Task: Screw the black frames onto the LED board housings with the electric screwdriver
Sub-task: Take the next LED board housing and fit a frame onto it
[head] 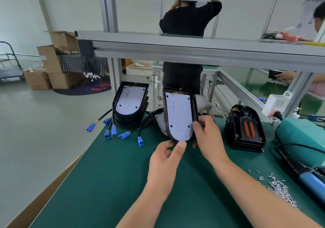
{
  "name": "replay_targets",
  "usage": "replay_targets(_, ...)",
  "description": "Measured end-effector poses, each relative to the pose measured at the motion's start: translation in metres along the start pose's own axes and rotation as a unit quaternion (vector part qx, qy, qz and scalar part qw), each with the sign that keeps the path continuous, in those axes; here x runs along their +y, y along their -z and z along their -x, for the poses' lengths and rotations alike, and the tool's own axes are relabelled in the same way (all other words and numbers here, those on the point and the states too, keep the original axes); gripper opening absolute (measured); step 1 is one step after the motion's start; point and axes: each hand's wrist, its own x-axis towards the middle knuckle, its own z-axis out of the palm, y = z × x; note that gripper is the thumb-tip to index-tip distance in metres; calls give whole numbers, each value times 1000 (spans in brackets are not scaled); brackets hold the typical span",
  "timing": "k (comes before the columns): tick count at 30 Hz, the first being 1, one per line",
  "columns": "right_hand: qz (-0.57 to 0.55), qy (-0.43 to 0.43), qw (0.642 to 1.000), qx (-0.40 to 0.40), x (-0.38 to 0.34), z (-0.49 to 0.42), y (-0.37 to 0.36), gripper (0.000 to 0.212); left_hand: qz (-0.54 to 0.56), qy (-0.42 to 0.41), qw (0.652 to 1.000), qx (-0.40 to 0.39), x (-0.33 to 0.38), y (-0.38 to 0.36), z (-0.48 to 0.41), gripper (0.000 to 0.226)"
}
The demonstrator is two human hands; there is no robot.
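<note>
An LED board housing (178, 115) with a white board and a black frame around it is tilted up above the green mat. My right hand (207, 136) grips its right edge, fingers curled round the frame. My left hand (165, 160) pinches its rounded lower end, thumb on the board. A stack of LED housings (130, 102) with blue-plug cables (112, 131) stands at the back left. A stack of black frames (245, 127) stands to the right. The blue electric screwdriver (309, 180) lies at the right edge beside a heap of screws (279, 187).
The green mat (109, 183) covers the bench. A green box (302, 132) and a white socket block (275, 104) sit at the far right. An aluminium rail (193, 49) crosses overhead. A person in black (188, 20) stands behind; cardboard boxes (52, 65) are at the left.
</note>
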Motion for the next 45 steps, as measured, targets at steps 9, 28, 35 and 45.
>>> replay_targets(9,-305,-143,941,-40,0,41,38,47,41,-51,997,-30,5,1,10,20)
replay_targets(28,-230,-237,942,-59,40,-8,39,35,-14,-17,963,-268,25,13,24,30)
replay_targets(35,-214,-115,969,-49,51,2,98,22,-93,7,943,-318,27,11,26,36)
replay_targets(45,112,-102,964,-216,19,71,178,42,-165,-29,941,-295,29,6,29,34)
